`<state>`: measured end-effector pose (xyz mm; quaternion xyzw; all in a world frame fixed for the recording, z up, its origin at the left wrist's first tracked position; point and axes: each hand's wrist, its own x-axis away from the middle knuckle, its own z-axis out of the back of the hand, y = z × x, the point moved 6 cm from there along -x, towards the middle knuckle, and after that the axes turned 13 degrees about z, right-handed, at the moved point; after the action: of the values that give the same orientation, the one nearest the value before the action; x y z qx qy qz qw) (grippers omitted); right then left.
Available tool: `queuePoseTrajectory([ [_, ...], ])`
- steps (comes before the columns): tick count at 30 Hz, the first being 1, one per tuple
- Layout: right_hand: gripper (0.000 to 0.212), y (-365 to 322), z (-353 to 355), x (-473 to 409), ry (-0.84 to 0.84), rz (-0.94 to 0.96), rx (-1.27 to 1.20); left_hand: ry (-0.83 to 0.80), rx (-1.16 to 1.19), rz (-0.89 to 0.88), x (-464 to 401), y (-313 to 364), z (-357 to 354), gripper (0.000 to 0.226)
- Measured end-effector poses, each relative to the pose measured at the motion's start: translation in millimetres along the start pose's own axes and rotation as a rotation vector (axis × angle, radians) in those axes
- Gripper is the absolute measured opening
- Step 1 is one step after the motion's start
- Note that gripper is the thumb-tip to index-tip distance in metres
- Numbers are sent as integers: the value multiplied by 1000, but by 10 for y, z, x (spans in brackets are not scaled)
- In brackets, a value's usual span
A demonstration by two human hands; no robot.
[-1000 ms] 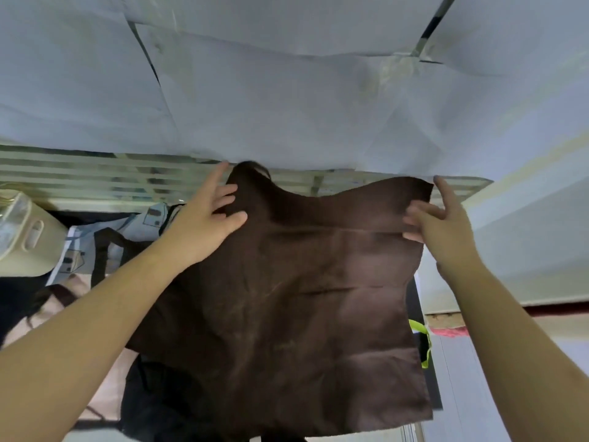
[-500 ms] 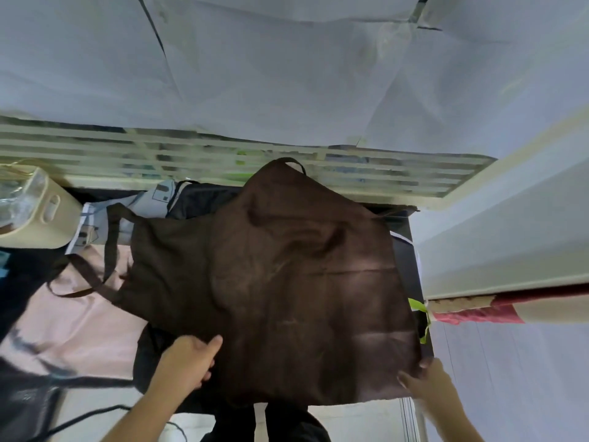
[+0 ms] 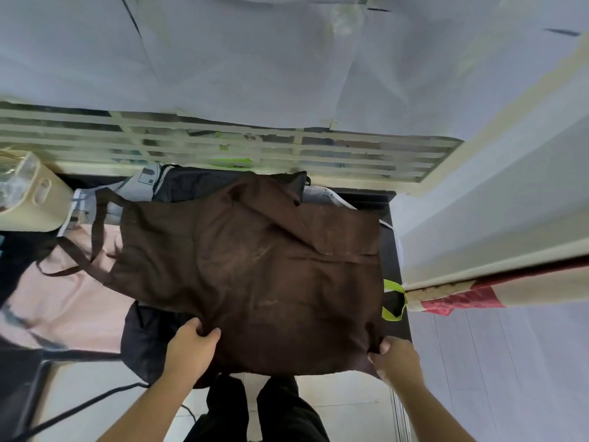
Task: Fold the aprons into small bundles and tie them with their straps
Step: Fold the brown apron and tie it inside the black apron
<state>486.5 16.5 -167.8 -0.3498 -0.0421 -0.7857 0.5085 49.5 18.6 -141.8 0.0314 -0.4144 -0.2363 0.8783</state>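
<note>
- Two hands work at the near edge of a dark table (image 3: 389, 237) set against a pale slatted grille (image 3: 350, 154), with grey sheeting (image 3: 255, 59) hung above it and light floor tiles below.
- Spread flat over the table lies the brown apron (image 3: 255, 266), a matte woven cloth with soft creases; its upper part is folded back on the right, and its thin brown strap (image 3: 95, 231) loops off to the left.
- Left hand (image 3: 191, 346) pinches the apron's near hem, thumb on top and fingers curled under.
- Right hand (image 3: 395, 355) grips the near right corner, the cloth bunched between thumb and fingers.
- Under the brown apron lie a pink cloth (image 3: 63, 298), a black cloth (image 3: 197, 183) and a grey printed one (image 3: 146, 180).
- Cream plastic basket (image 3: 32, 199) stands at the left, holding something clear and crinkled.
- Lime-green strap (image 3: 395, 301) hangs at the table's right edge.
</note>
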Motion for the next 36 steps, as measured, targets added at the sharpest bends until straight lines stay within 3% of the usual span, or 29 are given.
queuePoseTrajectory([
  [2, 27, 26, 52, -15, 33, -11, -224, -69, 172, 16, 52, 39, 27, 26],
  [5, 23, 48, 213, -21, 46, -41, -528, -341, 511, 114, 193, 80, -8, 20],
  [8, 22, 74, 242, 60, -128, -77, -697, -546, 157, 42, 332, 53, -104, 20],
  [10, 25, 90, 322, 153, -229, -101, -693, -566, 21, 16, 403, 56, -113, 16],
  [13, 27, 83, 528, 212, -241, -140, -868, -614, 389, 125, 464, 98, -52, 16],
  [16, 20, 63, 773, 257, -159, -193, -1134, -572, 723, 227, 510, 186, 82, 13],
  [21, 8, -158, 1127, 119, -15, -172, -1343, -464, 1020, 333, 462, 430, 247, 7],
  [25, 4, -585, 1319, -163, 74, -88, -1579, -531, 1318, 164, 386, 906, 363, 13],
  [27, 17, -754, 1330, -243, 105, -50, -1582, -535, 1279, 60, 343, 1012, 408, 28],
  [29, 26, -824, 1178, -259, 107, -75, -1417, -428, 1073, 41, 240, 928, 360, 39],
  [32, 36, -798, 690, -210, 10, -208, -1249, -232, 844, 199, 40, 536, 230, 37],
  [36, 43, -813, 144, -49, -158, -429, -1170, -257, 943, 426, -102, 80, 51, 36],
])
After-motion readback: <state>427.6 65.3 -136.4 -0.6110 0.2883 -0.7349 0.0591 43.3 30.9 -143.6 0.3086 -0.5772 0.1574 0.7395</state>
